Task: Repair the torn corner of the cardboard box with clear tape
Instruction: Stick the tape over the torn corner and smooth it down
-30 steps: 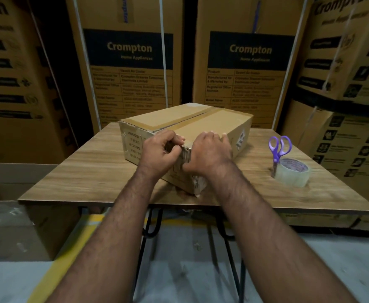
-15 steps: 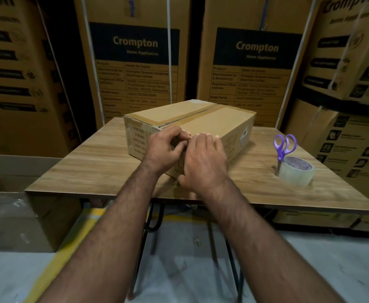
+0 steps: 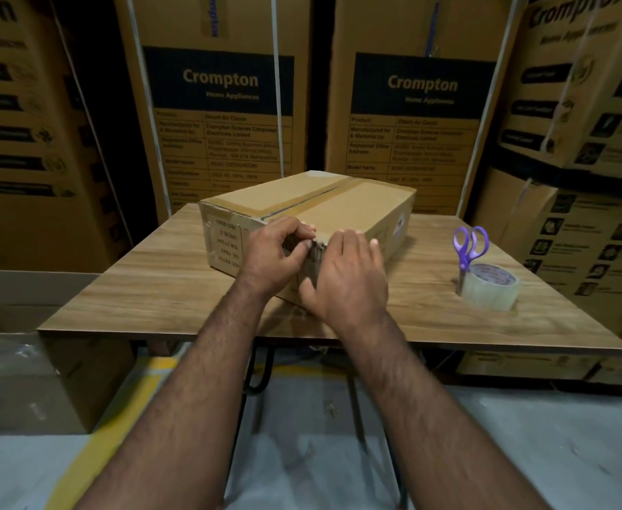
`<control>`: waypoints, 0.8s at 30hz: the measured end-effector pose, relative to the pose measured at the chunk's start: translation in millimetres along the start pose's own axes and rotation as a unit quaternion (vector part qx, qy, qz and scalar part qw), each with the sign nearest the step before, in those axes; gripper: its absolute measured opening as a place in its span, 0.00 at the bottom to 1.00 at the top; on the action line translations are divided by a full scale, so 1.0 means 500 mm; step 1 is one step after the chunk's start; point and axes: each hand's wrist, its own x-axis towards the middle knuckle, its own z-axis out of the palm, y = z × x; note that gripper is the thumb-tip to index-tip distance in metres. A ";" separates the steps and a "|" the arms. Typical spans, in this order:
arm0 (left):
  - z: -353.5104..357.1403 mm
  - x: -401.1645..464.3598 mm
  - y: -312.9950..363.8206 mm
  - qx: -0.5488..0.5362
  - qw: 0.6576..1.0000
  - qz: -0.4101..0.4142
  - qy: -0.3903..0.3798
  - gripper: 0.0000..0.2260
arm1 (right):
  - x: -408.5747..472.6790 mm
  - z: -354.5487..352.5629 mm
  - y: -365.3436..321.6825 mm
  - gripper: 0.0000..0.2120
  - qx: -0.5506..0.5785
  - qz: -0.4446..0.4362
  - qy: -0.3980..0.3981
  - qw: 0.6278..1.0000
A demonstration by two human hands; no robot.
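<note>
- Left hand (image 3: 270, 254): fingers curled, pinching the frayed near top corner of the brown corrugated cardboard box (image 3: 342, 211) between thumb and fingertips.
- Right hand (image 3: 346, 276): fingers spread and laid flat over the same corner and the box's right side face, thumb down low; it covers most of the tear.
- Torn corner (image 3: 316, 250): only a ragged strip of exposed fluting shows between the two hands; whether any clear tape lies on it cannot be told.
- Box, one: closed, top seam sealed with brown tape, black printed lettering on the near-left face; set at an angle near the middle of the table.
- Wood-grain rectangular table (image 3: 154, 288), one: black metal legs below.
- Roll of clear tape (image 3: 489, 288), one: lying flat at the table's right, well apart from the box.
- Purple-handled scissors (image 3: 469, 246), one pair: blades tucked down into the roll's core, handles up.
- Tall cartons marked "Crompton" (image 3: 221, 104): two directly behind the table, more stacked on both sides.
</note>
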 end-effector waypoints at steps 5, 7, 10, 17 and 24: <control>0.002 0.002 0.012 0.013 1.000 -0.010 0.003 0.04 | 0.006 -0.012 0.056 0.40 0.064 0.027 0.036 0.997; 0.003 0.001 0.012 0.014 1.000 -0.007 0.005 0.04 | -0.021 -0.009 0.077 0.41 0.081 0.031 0.072 0.994; 0.005 0.001 0.009 0.011 1.000 -0.003 0.012 0.04 | -0.036 0.009 0.078 0.39 0.049 -0.014 0.060 0.997; 0.002 0.003 0.002 0.004 1.000 -0.013 -0.002 0.04 | 0.037 -0.005 0.058 0.42 -0.053 -0.016 -0.010 0.998; 0.005 0.001 0.002 0.009 1.000 -0.008 0.009 0.05 | -0.033 0.008 0.060 0.36 -0.016 -0.033 0.077 0.996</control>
